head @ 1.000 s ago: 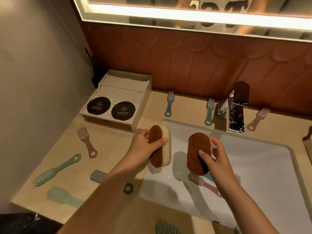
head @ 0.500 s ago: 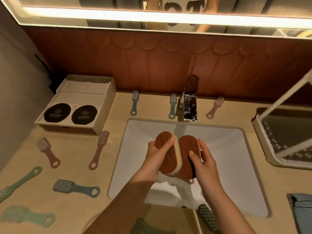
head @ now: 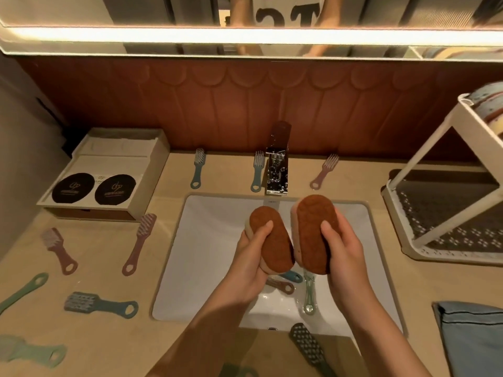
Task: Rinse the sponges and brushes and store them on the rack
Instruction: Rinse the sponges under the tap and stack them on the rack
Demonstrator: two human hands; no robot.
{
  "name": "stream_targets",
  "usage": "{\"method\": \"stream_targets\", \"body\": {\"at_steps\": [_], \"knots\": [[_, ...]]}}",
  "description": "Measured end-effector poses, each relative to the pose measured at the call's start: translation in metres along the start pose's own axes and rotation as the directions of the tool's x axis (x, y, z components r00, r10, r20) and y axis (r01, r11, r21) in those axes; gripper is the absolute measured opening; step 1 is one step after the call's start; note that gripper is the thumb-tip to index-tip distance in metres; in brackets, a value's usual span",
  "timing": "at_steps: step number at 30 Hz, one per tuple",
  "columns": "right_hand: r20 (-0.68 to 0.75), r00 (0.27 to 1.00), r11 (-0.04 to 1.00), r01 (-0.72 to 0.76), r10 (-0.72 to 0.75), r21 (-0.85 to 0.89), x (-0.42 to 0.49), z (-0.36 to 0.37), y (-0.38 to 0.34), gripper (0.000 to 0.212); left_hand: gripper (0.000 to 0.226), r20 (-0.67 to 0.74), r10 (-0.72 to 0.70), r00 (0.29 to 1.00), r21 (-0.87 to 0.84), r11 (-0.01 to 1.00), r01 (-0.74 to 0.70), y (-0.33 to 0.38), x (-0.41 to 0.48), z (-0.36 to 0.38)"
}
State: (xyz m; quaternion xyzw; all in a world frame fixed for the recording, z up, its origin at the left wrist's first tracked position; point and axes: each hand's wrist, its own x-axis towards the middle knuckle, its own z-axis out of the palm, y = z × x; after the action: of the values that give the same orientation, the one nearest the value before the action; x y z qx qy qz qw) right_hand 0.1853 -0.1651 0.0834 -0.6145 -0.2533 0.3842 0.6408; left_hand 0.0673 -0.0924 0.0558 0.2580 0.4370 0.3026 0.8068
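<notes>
The left hand [head: 250,257] grips the left sponge [head: 272,238] with its thumb across the brown scouring face. The right hand [head: 343,254] holds the right sponge [head: 315,232] the same way, and both are over the white sink [head: 212,240]. Each sponge lies with its long axis running away from the person toward the faucet [head: 277,170]. Their near ends almost touch and their far ends splay apart. The right sponge's far end sits just short of the spout (no stream of water is visible). The rack [head: 441,210] stands on the counter [head: 109,268] well off to the right, so the right hand is the nearer one for stowing. I judge rinsing comes first, straight ahead. Several brushes [head: 281,285] lie in the basin beneath both hands.
</notes>
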Motion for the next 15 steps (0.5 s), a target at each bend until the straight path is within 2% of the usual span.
{"method": "stream_targets", "body": {"at_steps": [5, 10, 15], "knots": [[0.110, 0.992, 0.998, -0.065, 0.065, -0.002, 0.000, 0.004, -0.003, 0.029, 0.047, 0.153, -0.040, 0.987, 0.050, 0.998, 0.033, -0.003, -0.007, 0.018], [0.092, 0.984, 0.983, -0.162, 0.154, 0.087, 0.003, -0.010, -0.004, 0.029, 0.054, 0.242, -0.049, 0.969, 0.071, 0.997, 0.032, -0.008, -0.012, 0.022], [0.098, 0.973, 0.973, -0.218, 0.209, 0.082, 0.004, -0.019, 0.003, 0.025, 0.066, 0.302, -0.048, 0.952, 0.131, 0.991, 0.009, -0.014, -0.013, 0.032]]}}
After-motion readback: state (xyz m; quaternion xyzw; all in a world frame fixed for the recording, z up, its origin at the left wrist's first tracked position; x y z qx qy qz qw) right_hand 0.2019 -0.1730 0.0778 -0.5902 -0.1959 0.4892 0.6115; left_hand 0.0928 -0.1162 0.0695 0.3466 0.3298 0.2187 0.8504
